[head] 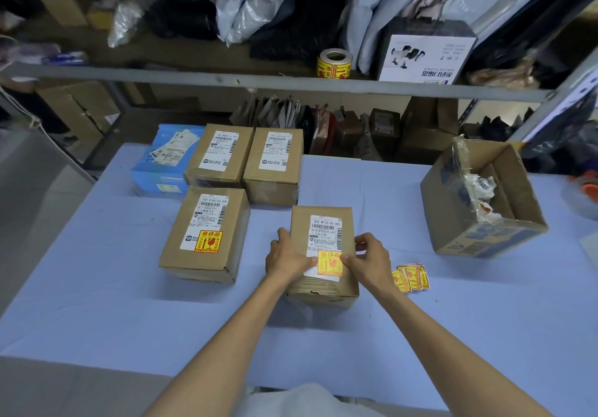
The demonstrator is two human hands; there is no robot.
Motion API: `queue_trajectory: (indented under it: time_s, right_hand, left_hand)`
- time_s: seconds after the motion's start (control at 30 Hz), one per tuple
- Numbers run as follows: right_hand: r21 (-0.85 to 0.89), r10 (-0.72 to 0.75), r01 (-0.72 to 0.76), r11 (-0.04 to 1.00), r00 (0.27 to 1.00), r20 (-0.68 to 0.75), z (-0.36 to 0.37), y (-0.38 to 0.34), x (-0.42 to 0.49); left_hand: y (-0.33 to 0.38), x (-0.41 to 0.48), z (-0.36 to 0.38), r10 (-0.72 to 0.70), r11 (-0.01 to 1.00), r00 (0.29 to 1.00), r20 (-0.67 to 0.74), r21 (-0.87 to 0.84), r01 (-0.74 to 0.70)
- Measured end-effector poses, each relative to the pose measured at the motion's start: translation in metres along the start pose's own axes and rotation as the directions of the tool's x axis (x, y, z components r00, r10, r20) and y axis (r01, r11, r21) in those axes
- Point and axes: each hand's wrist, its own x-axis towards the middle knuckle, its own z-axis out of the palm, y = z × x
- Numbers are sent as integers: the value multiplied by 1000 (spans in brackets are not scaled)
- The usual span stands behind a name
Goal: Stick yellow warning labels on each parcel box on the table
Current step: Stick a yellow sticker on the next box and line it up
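On the near box (302, 222), fingertips (312, 260) partly cover the yellow label (330, 265).

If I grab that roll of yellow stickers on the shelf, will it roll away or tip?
The roll of yellow labels stands on its flat end, core hole facing up, so it probably stays put when nudged. Knocked onto its side, it would likely roll along the shelf. Its hollow core suggests it is light.
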Motion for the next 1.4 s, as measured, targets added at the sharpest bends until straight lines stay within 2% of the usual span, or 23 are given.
queue_trajectory:
  time_s: [0.1, 0.27, 0.43, 0.57, 0.73, 0.87, 1.2, 1.4]
  right_hand:
    - [4, 17, -17, 1000, 1000, -9, 4, 0, -5]
    - [-78, -52, 52, 996, 999, 5, 3, -1, -7]
    - [20, -45, 44, 999, 998, 46, -5, 4, -4]
    - [125, -32, 22, 992, 996, 85, -8, 11, -8]
    - [37, -38, 35, 999, 995, 90, 1, 9, -14]
    - [79, -58, 47, 996, 988, 142, -3, 13, -11]
    - [189, -47, 17, 982, 987, 156, -1, 20, -16]
    - [202, -81, 36, 979, 972, 219, 15, 0, -12]
  left_hand:
    - [0, -8, 1, 25, 999, 1000, -15, 29, -24]
    - [5, -11, 1, 16, 997, 1000, -4, 76, -15]
    - [8, -11, -1, -12, 997, 1000, 28, 78, 10]
    - [1, -10, -4, -13, 1000, 999, 45, 11, 12]
    - [-10, -18, 0, -17, 997, 999, 35, -69, 19]
    - [-18, -17, 3, -8, 985, 999, 39, -169, 14]
    - [-31, -24, 2, 93, 979, 993, -67, -177, -104]
    - [-38, -20, -19, 91, 986, 984, -152, -122, -110]
